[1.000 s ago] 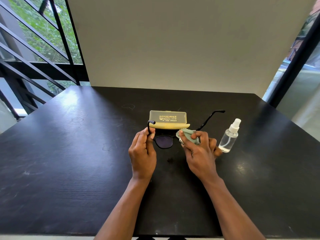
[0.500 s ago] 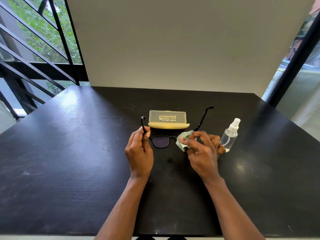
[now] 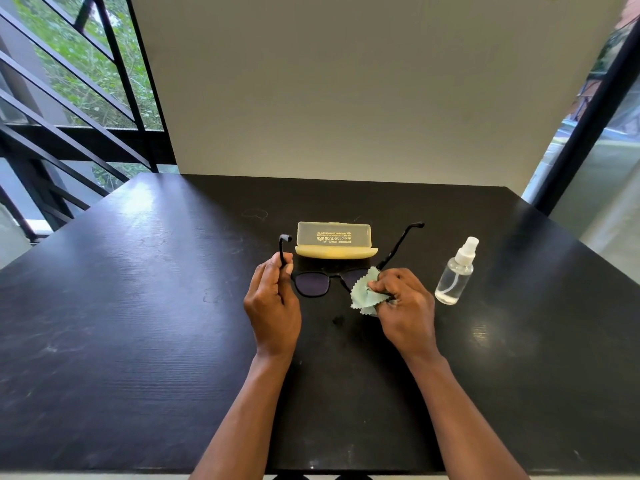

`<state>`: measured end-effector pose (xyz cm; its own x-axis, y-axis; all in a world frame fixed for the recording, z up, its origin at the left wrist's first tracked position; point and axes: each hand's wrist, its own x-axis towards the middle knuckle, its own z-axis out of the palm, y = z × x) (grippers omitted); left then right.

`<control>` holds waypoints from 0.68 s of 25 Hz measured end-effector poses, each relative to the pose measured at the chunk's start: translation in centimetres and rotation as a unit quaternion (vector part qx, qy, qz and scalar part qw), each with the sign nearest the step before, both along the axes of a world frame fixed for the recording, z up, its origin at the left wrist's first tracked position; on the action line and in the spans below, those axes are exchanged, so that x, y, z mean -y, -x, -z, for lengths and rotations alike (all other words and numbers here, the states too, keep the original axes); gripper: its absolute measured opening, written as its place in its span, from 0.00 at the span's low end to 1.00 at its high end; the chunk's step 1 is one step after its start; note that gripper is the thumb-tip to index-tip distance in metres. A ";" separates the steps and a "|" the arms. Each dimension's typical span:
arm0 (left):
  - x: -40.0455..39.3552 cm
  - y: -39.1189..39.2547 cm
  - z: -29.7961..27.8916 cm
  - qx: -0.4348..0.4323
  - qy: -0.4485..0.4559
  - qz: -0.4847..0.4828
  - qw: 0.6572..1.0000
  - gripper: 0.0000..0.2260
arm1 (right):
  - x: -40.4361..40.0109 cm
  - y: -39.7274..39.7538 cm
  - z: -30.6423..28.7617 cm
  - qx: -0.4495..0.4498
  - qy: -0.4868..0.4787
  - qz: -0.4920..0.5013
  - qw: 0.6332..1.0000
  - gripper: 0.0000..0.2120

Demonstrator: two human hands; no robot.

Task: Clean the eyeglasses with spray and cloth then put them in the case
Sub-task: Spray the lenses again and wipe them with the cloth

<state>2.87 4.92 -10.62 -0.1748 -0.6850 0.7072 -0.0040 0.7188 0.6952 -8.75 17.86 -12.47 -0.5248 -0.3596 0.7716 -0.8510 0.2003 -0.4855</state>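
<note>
Left hand [image 3: 273, 306] is pinching the left temple of the glasses [image 3: 313, 284], holding them over the worktop [image 3: 138, 323] – just in front of the open case [image 3: 335, 241]. Right hand [image 3: 403, 306] is gripping the cloth [image 3: 365, 294] against the right lens. Spray bottle [image 3: 455, 273] is standing upright right of the hands.

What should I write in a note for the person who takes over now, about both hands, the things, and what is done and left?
Left hand: holds the eyeglasses by one temple arm, above the table.
Right hand: pinches the green cloth against the lens on its side.
Spray bottle: upright on the table, right of the hands, untouched.
Case: open, behind the eyeglasses, with nothing visible inside.
Done: cloth is on the lens; whether spray was applied cannot be told.
Left: finish wiping both lenses, fold the temple arms, put the eyeglasses in the case, probably close it.
</note>
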 end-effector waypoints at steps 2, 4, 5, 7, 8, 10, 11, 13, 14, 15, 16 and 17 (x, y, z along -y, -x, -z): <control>0.1 0.0 0.0 -0.004 -0.005 -0.002 1.000 0.07 | 0.0 0.1 0.0 0.021 0.011 -0.021 1.000 0.09; 0.1 -0.1 0.0 -0.010 -0.016 -0.009 1.000 0.06 | -0.1 0.2 0.2 0.044 0.012 -0.023 0.999 0.10; 0.2 -0.1 -0.1 -0.014 -0.025 -0.015 0.999 0.06 | -0.1 0.3 0.2 0.064 0.014 -0.016 0.998 0.11; 0.3 -0.1 -0.2 -0.022 -0.046 -0.026 0.998 0.06 | -0.1 0.4 0.1 0.135 0.027 0.001 0.990 0.15; 0.3 -0.1 -0.2 -0.023 -0.055 -0.028 0.998 0.07 | -0.1 0.4 -0.1 0.189 0.035 0.008 0.981 0.18; 0.4 -0.1 -0.2 -0.022 -0.065 -0.031 0.997 0.07 | 0.0 0.4 -0.3 0.312 0.052 0.000 0.949 0.22; 0.4 -0.2 -0.1 -0.021 -0.069 -0.032 0.997 0.07 | 0.0 0.4 -0.4 0.363 0.068 -0.019 0.929 0.23; 0.6 -0.2 -0.1 -0.024 -0.078 -0.034 0.996 0.07 | 0.0 0.3 -0.7 0.430 0.107 -0.063 0.894 0.21; 0.6 -0.3 -0.1 -0.026 -0.082 -0.036 0.996 0.07 | 0.0 0.2 -0.9 0.446 0.123 -0.082 0.883 0.20; 0.6 -0.3 -0.1 -0.028 -0.084 -0.038 0.995 0.07 | 0.0 0.1 -1.1 0.455 0.131 -0.097 0.875 0.17; 0.6 -0.3 -0.1 -0.028 -0.084 -0.039 0.995 0.07 | 0.0 -0.1 -1.1 0.459 0.128 -0.107 0.873 0.15; 0.6 -0.3 -0.1 -0.029 -0.083 -0.040 0.995 0.07 | 0.0 -0.1 -1.1 0.460 0.120 -0.115 0.872 0.13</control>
<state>3.21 4.28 -10.55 -0.0772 -0.8037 0.5901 -0.0134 0.5926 0.8054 -8.61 17.91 -11.32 -0.8972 -0.4223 0.1292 -0.0831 -0.1259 -0.9886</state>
